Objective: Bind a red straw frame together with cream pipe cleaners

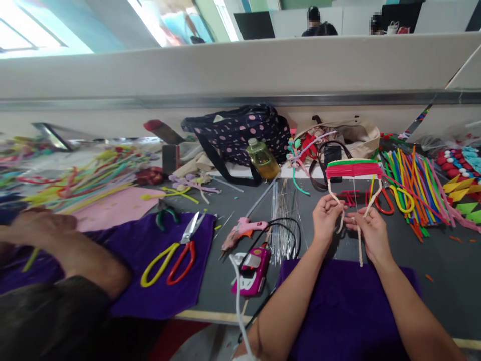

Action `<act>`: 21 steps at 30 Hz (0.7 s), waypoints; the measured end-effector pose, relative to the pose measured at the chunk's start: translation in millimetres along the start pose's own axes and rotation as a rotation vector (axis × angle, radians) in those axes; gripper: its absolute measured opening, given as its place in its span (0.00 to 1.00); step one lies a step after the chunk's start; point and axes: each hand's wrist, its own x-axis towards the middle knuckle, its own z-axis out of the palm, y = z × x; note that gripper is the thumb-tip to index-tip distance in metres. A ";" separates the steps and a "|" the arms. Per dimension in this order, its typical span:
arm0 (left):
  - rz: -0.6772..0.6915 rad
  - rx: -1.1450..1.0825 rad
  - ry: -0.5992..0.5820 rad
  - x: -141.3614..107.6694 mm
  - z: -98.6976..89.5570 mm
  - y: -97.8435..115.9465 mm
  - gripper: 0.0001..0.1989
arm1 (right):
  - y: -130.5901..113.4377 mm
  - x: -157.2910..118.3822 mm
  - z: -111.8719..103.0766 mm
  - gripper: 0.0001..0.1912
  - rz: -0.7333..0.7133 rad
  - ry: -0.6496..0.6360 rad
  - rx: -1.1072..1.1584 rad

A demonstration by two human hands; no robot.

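Observation:
Held up in front of me is a pink-red pipe-cleaner piece (353, 171) with a green strip along its top. From each of its ends a cream pipe cleaner (332, 194) hangs down. My left hand (326, 219) pinches the left cream length, whose loose tip curls below the fingers. My right hand (371, 231) pinches the right cream pipe cleaner (359, 248), and its tail points straight down. A thin pale wire or stick (356, 193) runs from the piece toward my right fingers. Beneath my hands lies a purple cloth (345, 306).
Several coloured pipe cleaners (421, 185) and red-handled scissors (386, 201) lie to the right. Left of me are a pink glue gun (244, 231), its cord, a magenta power box (253, 273) and large scissors (184, 245). A co-worker's arm (78, 250) reaches in at far left.

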 end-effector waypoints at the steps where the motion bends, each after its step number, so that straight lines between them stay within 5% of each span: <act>1: -0.011 -0.010 -0.012 -0.3 0.1 -0.5 0.22 | 0.8 0.0 -0.5 0.19 -0.005 0.005 -0.011; 11: -0.058 -0.049 -0.008 1.2 -3.4 -0.7 0.22 | 3.2 -3.0 1.7 0.19 0.004 -0.001 -0.036; 21: 0.033 -0.017 0.096 11.0 -13.3 1.8 0.18 | 4.0 -6.5 5.1 0.20 0.044 -0.026 -0.040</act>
